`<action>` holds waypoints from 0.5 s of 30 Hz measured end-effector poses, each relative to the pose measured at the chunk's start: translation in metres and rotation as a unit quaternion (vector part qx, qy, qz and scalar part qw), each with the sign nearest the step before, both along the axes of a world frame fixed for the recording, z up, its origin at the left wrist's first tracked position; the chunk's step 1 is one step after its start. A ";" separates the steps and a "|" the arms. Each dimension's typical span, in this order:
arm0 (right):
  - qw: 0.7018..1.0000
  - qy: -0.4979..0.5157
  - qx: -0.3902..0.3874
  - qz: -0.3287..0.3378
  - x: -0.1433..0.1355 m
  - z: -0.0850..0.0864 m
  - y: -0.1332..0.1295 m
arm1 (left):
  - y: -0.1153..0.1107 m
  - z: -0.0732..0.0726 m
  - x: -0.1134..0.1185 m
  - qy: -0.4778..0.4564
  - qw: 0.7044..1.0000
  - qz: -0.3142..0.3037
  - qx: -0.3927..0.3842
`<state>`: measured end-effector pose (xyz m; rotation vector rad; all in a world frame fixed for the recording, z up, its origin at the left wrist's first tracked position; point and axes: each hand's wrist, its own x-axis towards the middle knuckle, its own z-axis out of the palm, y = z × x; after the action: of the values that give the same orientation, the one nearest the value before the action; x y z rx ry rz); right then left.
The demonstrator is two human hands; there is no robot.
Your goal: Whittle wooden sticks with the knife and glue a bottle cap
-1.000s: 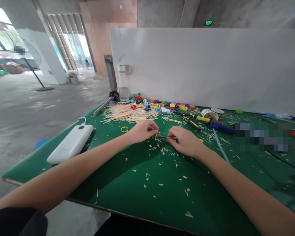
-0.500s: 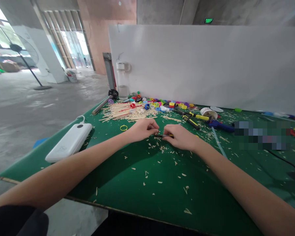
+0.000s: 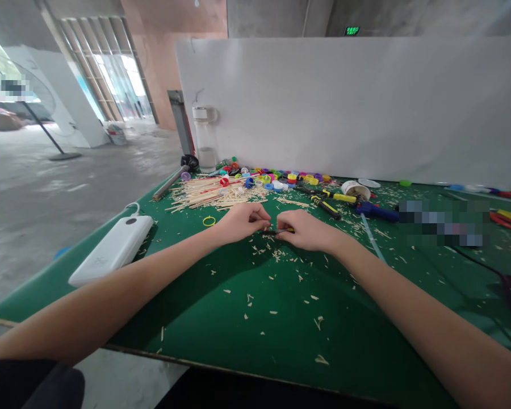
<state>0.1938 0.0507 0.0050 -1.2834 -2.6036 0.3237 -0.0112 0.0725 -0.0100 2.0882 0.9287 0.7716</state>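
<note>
Over the middle of the green table my left hand [image 3: 242, 222] is closed in a pinch; the small thing between its fingertips is too hidden to name. Close by on the right, my right hand [image 3: 310, 230] grips a slim knife [image 3: 273, 231] with a dark blade and a bit of yellow on its handle. The blade points left, towards the left fingertips. Pale wood shavings [image 3: 276, 255] lie scattered beneath both hands. A yellow ring [image 3: 209, 221] rests on the table just left of my left hand.
Behind my hands lie a heap of thin wooden sticks [image 3: 200, 193], colourful bottle caps [image 3: 276, 185], yellow-black pliers [image 3: 326, 205], a tipped white tub [image 3: 356, 189] and a blue glue gun [image 3: 378, 212]. A white power bank [image 3: 113, 250] lies left; a clear bottle [image 3: 205, 139] stands by the white panel [image 3: 349, 108].
The whole view has shifted slightly, so everything sits a little further left and higher. Both hands keep nearly the same pose, the knife still in my right hand.
</note>
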 end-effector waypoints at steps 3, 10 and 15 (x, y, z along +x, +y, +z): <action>1.000 0.001 0.001 0.006 0.001 -0.001 -0.003 | -0.002 0.002 -0.001 0.005 1.000 -0.006 0.002; 0.997 0.013 0.077 0.013 0.006 -0.010 -0.014 | -0.003 0.003 -0.005 0.006 0.999 -0.033 0.032; 0.990 -0.014 0.137 0.032 0.004 -0.014 -0.021 | -0.003 0.000 -0.004 0.001 0.999 -0.017 0.048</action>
<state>0.1979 0.0294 -0.0088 -1.1186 -2.6035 -0.0428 -0.0155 0.0696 -0.0101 2.1830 0.8699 0.8111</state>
